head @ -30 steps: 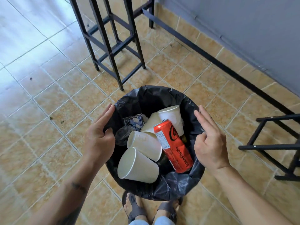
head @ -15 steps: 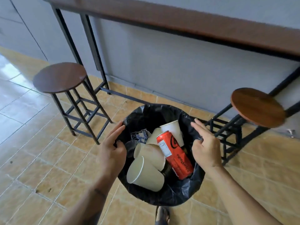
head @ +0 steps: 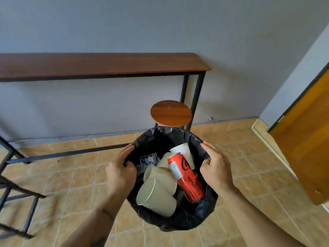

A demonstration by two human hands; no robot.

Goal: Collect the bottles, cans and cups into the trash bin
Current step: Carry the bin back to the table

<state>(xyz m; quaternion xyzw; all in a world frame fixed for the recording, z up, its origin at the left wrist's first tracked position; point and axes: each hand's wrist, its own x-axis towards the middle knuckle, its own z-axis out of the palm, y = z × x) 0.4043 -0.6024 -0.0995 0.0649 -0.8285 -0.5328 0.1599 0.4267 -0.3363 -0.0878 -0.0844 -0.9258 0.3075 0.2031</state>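
Note:
I hold a trash bin (head: 187, 220) lined with a black bag in front of me. My left hand (head: 121, 172) grips its left rim and my right hand (head: 216, 169) grips its right rim. Inside lie a red can (head: 186, 177), several paper cups (head: 156, 198), one white cup (head: 183, 152) at the back and a crumpled clear plastic piece (head: 149, 160). The lower contents are hidden under the cups.
A long brown bar table (head: 99, 65) on black legs stands against the grey wall. A round wooden stool (head: 170, 114) is just behind the bin, another stool frame (head: 16, 198) at the left. An orange door (head: 306, 145) is at the right. The floor is tan tile.
The view has swung up and to the right: the table top and door now show. The bin is raised, with both hands still on its rim.

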